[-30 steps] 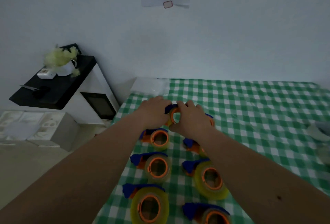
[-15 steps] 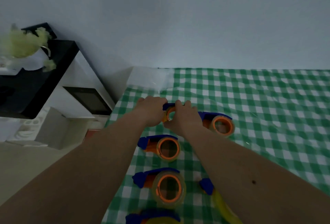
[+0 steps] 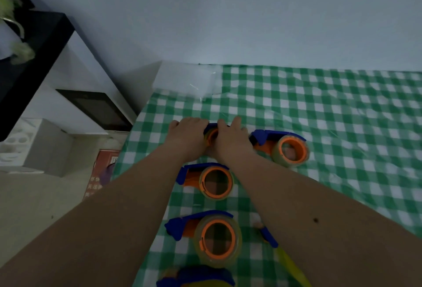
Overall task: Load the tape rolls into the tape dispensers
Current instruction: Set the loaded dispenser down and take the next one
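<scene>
Hands have lowered: your left hand (image 3: 188,134) and right hand (image 3: 230,137) now grasp the far dispenser (image 3: 212,131) against the tablecloth (image 3: 342,108) mid-frame, likely seating its roll.

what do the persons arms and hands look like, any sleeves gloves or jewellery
Both forearms are bare up to the frame edge, with no sleeves in view. The left hand and right hand wear no gloves; no rings, watch or bracelet show on the parts in view, though the fingertips are hidden. The right forearm has a small dark mole on its upper side.
</scene>
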